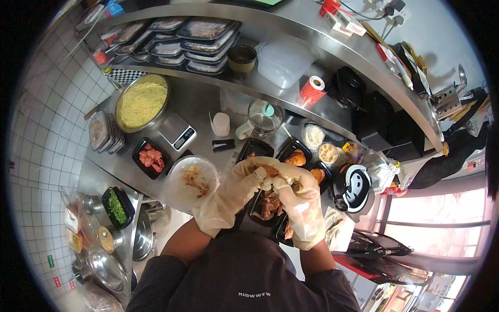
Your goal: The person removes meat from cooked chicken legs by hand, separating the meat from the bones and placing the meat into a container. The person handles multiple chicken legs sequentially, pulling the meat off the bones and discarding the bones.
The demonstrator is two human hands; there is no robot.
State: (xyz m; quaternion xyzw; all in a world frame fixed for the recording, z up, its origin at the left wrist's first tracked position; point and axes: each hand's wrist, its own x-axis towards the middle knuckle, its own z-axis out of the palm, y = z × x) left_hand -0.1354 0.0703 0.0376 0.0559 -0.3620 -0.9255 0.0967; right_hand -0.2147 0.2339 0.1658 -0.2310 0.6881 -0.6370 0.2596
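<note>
My left hand (234,195) and my right hand (302,202), both in cream rubber gloves, meet over black plastic trays. Between their fingers they grip a piece of browned cooked meat (269,171), partly hidden by the gloves. Just below lies a black tray holding torn meat and bones (269,206). Behind and beside my right hand, trays hold browned meat pieces (295,157). Left of my left hand is a plastic-lined bowl (193,180) with scraps in it. Farther left sit a tray of raw diced meat (151,157) and a digital scale (177,132).
A steel bowl of yellow noodles (143,102) stands at the back left. Behind my hands are a glass pitcher (266,116) and a black stapler (223,145). A steel shelf (218,82) with stacked lidded containers overhangs the back. A helmet (353,188) lies at right.
</note>
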